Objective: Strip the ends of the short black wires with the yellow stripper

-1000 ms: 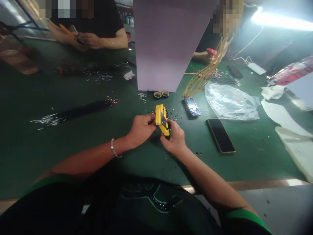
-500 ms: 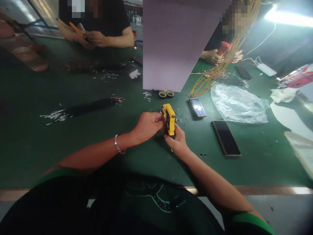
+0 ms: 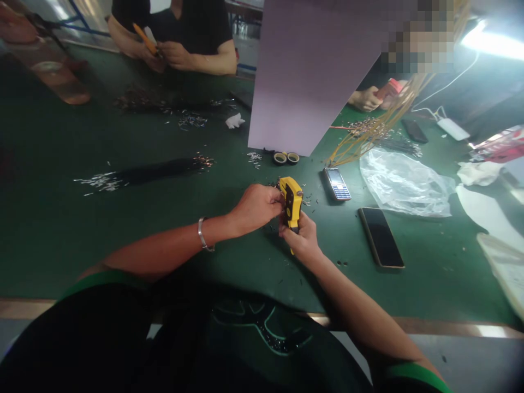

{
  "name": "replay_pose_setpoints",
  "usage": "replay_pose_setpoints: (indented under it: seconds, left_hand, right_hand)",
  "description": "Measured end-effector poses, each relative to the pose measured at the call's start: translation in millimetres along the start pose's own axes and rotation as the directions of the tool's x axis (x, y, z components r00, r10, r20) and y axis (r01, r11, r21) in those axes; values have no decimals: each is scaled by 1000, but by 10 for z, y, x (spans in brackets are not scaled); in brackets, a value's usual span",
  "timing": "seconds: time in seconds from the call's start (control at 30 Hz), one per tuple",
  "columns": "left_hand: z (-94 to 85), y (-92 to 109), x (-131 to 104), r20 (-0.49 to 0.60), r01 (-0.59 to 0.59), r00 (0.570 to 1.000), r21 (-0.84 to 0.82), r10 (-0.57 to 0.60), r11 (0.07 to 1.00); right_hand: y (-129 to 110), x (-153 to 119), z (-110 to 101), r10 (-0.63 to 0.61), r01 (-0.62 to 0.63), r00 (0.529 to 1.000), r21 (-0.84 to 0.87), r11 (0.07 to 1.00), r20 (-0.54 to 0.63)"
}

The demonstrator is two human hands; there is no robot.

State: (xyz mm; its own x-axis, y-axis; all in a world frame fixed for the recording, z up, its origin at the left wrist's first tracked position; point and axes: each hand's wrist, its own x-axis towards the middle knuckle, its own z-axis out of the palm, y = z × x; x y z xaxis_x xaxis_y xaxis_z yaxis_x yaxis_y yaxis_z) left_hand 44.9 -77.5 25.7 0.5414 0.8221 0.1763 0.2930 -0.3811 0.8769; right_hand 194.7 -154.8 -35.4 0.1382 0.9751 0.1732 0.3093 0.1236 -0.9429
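My right hand (image 3: 302,234) is wrapped round the handle of a yellow and black hand tool (image 3: 292,202), which stands upright with its head away from me. On its left side, my left hand (image 3: 260,208) is closed in a pinch right beside the tool's head; what its fingertips hold is too small to make out. Small dark bits (image 3: 309,202) lie on the green table around the tool. A long bundle of dark wires (image 3: 158,171) with pale ends at its left lies to the left of my hands.
A keypad phone (image 3: 337,184), a black smartphone (image 3: 381,238) and a clear plastic bag (image 3: 405,183) lie at the right. Two tape rolls (image 3: 286,158) sit below a pale upright panel (image 3: 303,76). Two people with tools sit across the green table (image 3: 135,229).
The whole view has shifted slightly, so most things appear a little further right. My hands keep the same hold beside the yellow tool. The red tool of the person at the right has tilted.
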Motion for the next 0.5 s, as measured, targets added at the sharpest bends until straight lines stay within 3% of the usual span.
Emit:
replay_pose_setpoints:
  seconds: [0.33, 0.5]
  left_hand:
    - [-6, -60, 37, 16, 10, 1000, -17, -10, 1000]
    - [-80, -22, 70, -10, 41, 999, 106, -41, 994]
  right_hand:
    - [43, 6, 17, 20, -21, 1000, 31, 999, 18]
    - [62, 22, 32, 84, -82, 996, 120, 989, -5]
